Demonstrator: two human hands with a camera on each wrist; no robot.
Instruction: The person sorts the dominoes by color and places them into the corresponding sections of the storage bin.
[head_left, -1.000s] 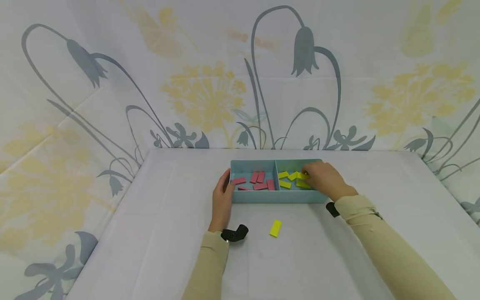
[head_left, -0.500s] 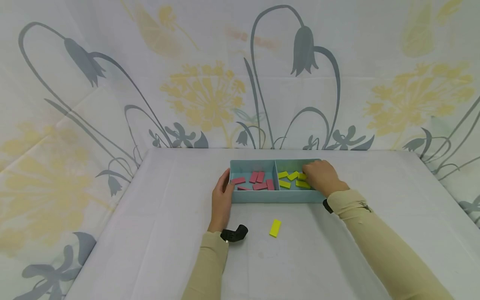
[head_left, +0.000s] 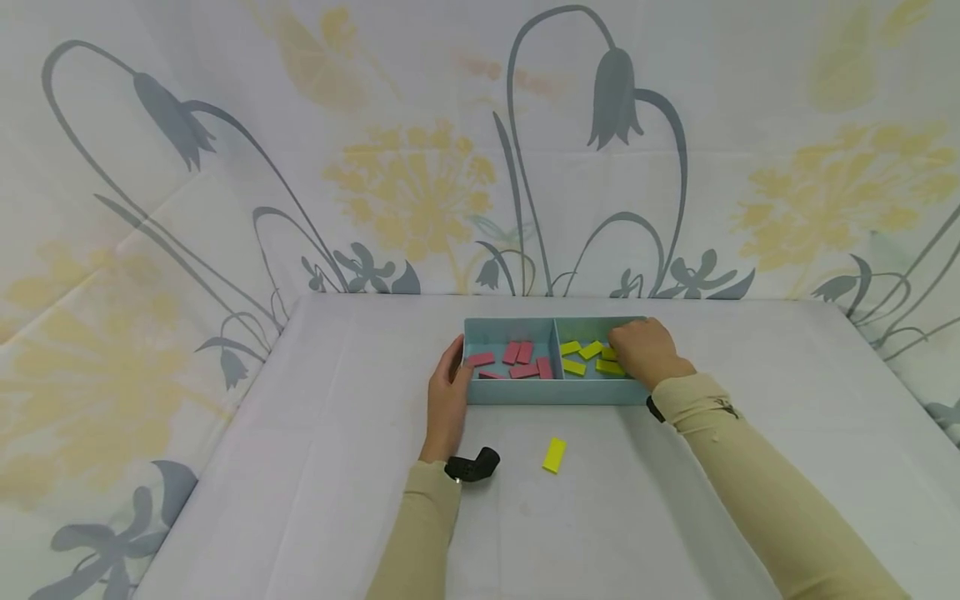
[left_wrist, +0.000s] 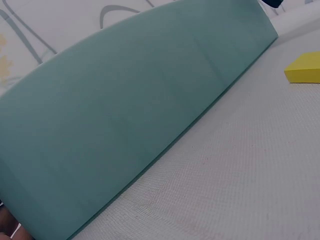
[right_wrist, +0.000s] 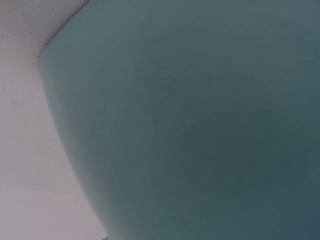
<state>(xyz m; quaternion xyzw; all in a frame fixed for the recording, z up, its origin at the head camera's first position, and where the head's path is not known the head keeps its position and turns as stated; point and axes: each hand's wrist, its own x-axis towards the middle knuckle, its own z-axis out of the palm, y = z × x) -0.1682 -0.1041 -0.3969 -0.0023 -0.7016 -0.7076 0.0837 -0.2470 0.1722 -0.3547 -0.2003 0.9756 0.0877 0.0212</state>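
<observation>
A long blue-green two-compartment box (head_left: 558,392) stands on the white cloth. Its left compartment holds several pink blocks (head_left: 523,371), flat and rectangular like dominoes. Several yellow blocks (head_left: 573,367) of the same shape lie in the right one. My left hand (head_left: 447,400) grips the box's left end, thumb at the rim and fingers along the outer side. Over the right end, my right hand (head_left: 647,350) reaches down into the yellow blocks' compartment; its fingertips are hidden, so whether it holds a block does not show. The right wrist view is filled by the box's wall (right_wrist: 190,120).
One loose yellow block (head_left: 554,456) lies on the cloth in front of the box, also visible in the left wrist view. A flower-printed cloth (head_left: 420,192) hangs behind the table's far edge. Black straps with cameras (head_left: 472,465) sit at the wrists.
My right hand has settled slightly lower at the right compartment, and its forearm has shifted a little left. The left hand and box stay put; the view has shifted slightly.
</observation>
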